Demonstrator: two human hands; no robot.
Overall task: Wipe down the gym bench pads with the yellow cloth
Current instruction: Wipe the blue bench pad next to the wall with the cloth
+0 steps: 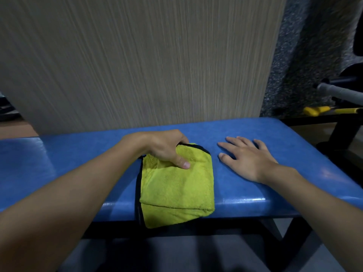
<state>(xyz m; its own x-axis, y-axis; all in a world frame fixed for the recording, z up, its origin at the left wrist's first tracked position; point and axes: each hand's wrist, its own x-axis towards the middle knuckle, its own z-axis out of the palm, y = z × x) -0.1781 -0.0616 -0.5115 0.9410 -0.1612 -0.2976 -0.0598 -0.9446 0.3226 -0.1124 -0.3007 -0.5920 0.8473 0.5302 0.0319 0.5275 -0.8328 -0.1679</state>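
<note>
**Left hand gripping cloth on bench**

The left hand point(167, 149) is gripping the far end of the folded yellow cloth point(176, 185), its fingers curling over the far edge and the thumb pressing down on top. The cloth, trimmed in black, is lying across the blue bench point(275, 134), with its near end hanging over the front edge. The right hand point(247, 158) is resting flat on the bench just right of the cloth, apart from it, its fingers lying straight and slightly spread and holding nothing. A pale striped wall panel point(137, 65) is standing right behind the bench. At the far right, 1 bar point(337, 93) with a grey grip is jutting in above a yellow handle point(316, 110).
</note>
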